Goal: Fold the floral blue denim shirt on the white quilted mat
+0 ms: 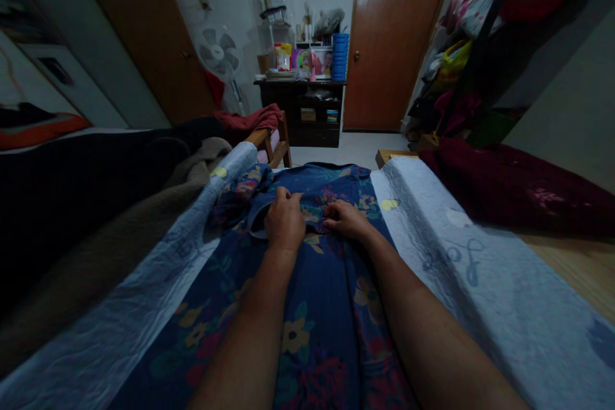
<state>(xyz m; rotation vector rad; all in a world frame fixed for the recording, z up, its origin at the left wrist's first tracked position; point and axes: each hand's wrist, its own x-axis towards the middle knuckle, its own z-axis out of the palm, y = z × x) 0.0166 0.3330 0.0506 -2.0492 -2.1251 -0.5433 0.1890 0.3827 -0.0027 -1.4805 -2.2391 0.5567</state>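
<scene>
A dark blue garment (317, 307) printed with yellow and red flowers lies spread lengthwise in front of me. My left hand (286, 221) pinches its cloth near the middle, beside a round, hemmed opening (259, 221) that looks like a cuff or neckline. To the right, my right hand (348, 219) has its fingers curled onto the same garment, closed on a fold of the cloth. Both forearms reach over the lower part of the garment. Under it is a pale blue-grey sheet (408, 218) with yellow spots and lettering.
Dark clothes and a brown blanket (187, 186) are heaped on the left. A maroon cloth bundle (519, 186) lies on the right. Beyond stand a wooden chair (281, 147), a fan (218, 51), a loaded dark cabinet (300, 112) and a brown door (384, 38).
</scene>
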